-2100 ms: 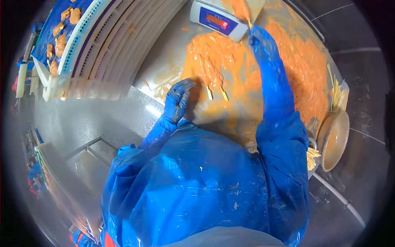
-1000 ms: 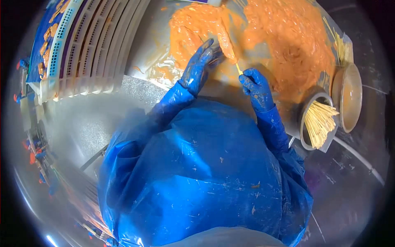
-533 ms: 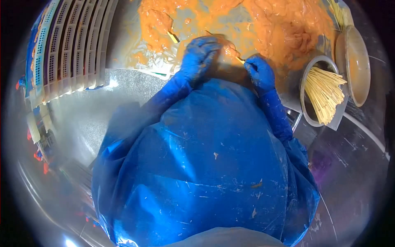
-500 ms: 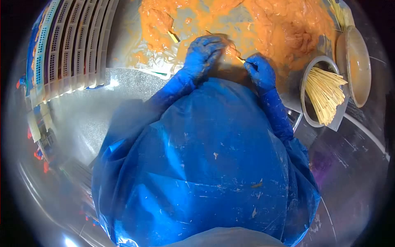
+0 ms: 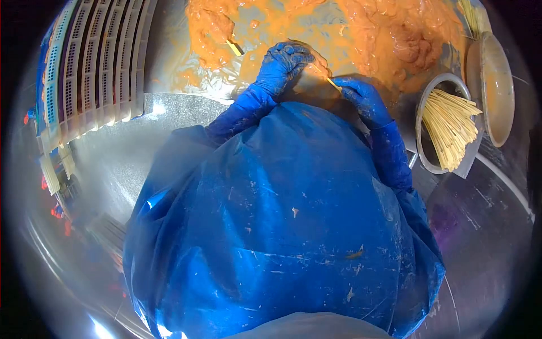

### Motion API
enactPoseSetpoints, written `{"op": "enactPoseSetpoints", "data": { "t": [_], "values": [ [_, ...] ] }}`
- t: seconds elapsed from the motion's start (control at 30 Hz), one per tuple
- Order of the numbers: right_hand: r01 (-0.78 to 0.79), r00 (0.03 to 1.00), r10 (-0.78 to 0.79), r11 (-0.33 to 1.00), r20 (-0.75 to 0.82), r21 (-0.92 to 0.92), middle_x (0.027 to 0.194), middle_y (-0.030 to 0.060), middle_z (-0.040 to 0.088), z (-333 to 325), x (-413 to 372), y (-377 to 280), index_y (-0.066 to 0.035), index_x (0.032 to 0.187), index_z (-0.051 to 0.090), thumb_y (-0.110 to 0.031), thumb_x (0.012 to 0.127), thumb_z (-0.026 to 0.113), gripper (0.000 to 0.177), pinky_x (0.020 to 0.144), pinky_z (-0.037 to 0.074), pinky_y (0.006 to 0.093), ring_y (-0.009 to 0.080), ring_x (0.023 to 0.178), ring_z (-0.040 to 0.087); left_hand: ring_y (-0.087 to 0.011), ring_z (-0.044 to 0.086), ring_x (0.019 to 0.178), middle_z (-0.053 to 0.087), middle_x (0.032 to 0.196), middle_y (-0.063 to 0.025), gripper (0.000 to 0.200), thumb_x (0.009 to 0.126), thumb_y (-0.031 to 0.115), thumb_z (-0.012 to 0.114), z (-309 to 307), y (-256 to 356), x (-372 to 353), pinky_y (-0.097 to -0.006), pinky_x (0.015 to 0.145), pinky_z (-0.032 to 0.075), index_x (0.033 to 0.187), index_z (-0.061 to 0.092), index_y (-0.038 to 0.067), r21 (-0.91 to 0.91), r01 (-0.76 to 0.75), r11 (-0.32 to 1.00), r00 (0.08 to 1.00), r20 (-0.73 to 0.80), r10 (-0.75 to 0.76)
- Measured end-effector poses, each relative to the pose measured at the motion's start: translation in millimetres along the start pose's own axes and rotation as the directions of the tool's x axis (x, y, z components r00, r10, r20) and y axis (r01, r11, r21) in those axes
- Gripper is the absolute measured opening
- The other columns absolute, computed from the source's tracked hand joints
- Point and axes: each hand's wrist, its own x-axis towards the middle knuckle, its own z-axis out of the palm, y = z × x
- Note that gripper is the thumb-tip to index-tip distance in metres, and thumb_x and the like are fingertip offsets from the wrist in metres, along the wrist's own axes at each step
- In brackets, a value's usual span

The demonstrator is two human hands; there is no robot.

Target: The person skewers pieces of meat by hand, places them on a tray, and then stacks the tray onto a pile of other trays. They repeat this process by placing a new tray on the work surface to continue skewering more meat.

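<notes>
The left hand point(image 5: 285, 62), open a second ago, has curled over the meat point(image 5: 319, 63) while the right hand point(image 5: 364, 100) pinches its stick point(image 5: 334, 84), steadying both ends near the counter's point(image 5: 169, 62) front edge.

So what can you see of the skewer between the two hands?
The skewer is a narrow, glossy orange strip, apparently meat, on a stick whose short yellowish end is bare. It slants down from beside the left hand to the fingers of the right hand, which appear to pinch the bare end. The left hand overlaps or adjoins its upper part; contact there is unclear, as is whether it rests on the table.
</notes>
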Motion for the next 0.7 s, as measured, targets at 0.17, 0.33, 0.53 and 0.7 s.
{"op": "enactPoseSetpoints", "data": {
  "t": [0.17,0.33,0.53,0.7],
  "values": [
    [-0.009,0.998,0.006,0.999,0.061,0.044,0.117,0.0116,0.064,-10.8,-14.1,-3.9,0.0,0.117,0.064,-0.012,0.093,0.056,0.028,0.099,0.042,0.0329,0.0205,0.111,0.057,-0.0293,0.058,0.105,0.067,0.106,-0.007,0.024,0.079,0.015,0.064,-1.3,5.4,1.8,-0.0411,0.094,0.046,0.102,0.071,0.016,0.022,-0.083,0.996,0.996,-0.034,0.084],
    [-0.005,0.999,-0.001,0.984,-0.034,-0.177,0.117,0.0107,0.064,-25.2,-34.5,20.7,0.0,0.116,0.065,-0.011,0.092,0.057,0.027,0.099,0.041,0.032,0.0195,0.111,0.057,-0.0286,0.058,0.105,0.068,0.105,-0.0062,0.023,0.079,0.013,0.065,1.0,6.3,3.5,-0.0405,0.093,0.046,0.101,0.071,0.016,0.01,-0.076,0.997,0.996,-0.042,0.076],
    [-0.036,0.994,-0.011,0.908,-0.109,-0.417,0.103,0.0073,0.066,-53.1,-76.0,37.6,-0.002,0.111,0.067,-0.011,0.091,0.058,0.023,0.09,0.044,0.0295,0.0154,0.098,0.058,-0.03,0.055,0.109,0.065,0.113,-0.0062,0.027,0.079,0.018,0.062,1.3,-0.7,3.2,-0.0419,0.098,0.043,0.105,0.07,0.018,-0.05,0.022,0.998,1.0,-0.003,-0.022],
    [-0.001,0.943,-0.231,0.721,-0.241,-0.693,0.085,0.0025,0.061,-38.1,-84.0,45.9,-0.003,0.096,0.066,-0.012,0.093,0.058,0.013,0.071,0.045,0.0264,0.0112,0.078,0.054,-0.0295,0.055,0.109,0.065,0.113,-0.0071,0.026,0.081,0.018,0.062,3.5,8.2,5.8,-0.0412,0.098,0.043,0.107,0.07,0.017,-0.103,0.026,0.994,0.995,-0.089,-0.035]
  ]
}}
